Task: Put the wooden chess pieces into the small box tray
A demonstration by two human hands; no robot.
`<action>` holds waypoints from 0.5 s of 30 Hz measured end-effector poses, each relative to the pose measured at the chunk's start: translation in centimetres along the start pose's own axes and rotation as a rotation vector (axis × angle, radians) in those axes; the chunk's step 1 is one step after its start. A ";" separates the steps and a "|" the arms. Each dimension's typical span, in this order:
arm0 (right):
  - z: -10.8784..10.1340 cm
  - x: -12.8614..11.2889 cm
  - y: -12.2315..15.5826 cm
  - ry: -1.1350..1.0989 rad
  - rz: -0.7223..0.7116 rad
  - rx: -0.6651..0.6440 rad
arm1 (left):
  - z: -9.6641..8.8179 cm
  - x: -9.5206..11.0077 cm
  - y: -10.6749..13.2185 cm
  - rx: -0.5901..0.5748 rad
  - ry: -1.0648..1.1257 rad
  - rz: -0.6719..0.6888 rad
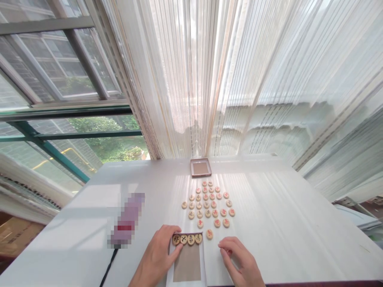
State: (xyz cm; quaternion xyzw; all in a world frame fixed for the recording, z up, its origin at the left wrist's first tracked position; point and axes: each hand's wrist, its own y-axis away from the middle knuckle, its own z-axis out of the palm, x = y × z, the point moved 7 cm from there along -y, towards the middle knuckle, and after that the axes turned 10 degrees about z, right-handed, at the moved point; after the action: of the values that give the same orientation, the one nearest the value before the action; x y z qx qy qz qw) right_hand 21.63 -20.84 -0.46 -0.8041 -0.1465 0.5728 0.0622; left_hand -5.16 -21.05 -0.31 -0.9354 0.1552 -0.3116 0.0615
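My left hand (160,253) grips the left side of a shallow box (203,259), with the thumb over its inside and the fingers along the far left corner. Four round wooden Chinese chess pieces (191,239) with dark characters lie in a row along the box's far end. To the right of the box, my right hand (241,261) rests low over the table, fingers loosely curled. Thumb and forefinger are slightly apart, and nothing shows between them. The nearest loose piece, a red-marked one (209,234), lies on the table between the box and that hand.
Many red and dark Chinese chess pieces (206,204) are spread over the middle of the white table (284,223). Behind them lies a shallow lid or tray (201,167). A blurred purple object (128,219) with a black cord lies left. Curtains (191,79) hang beyond.
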 end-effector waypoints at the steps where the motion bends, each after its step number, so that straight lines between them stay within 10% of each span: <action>1: 0.0 0.1 0.0 0.002 0.003 -0.002 | 0.0 0.0 0.0 0.002 -0.007 0.002; 15: 0.8 1.3 0.2 0.030 -0.012 -0.024 | 0.5 0.1 -0.2 0.016 -0.022 0.002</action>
State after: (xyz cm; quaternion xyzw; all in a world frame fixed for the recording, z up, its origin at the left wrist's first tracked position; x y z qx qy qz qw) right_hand 21.34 -20.69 -1.97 -0.8125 -0.1572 0.5584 0.0581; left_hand -4.73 -20.91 -0.66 -0.9381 0.1530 -0.3025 0.0713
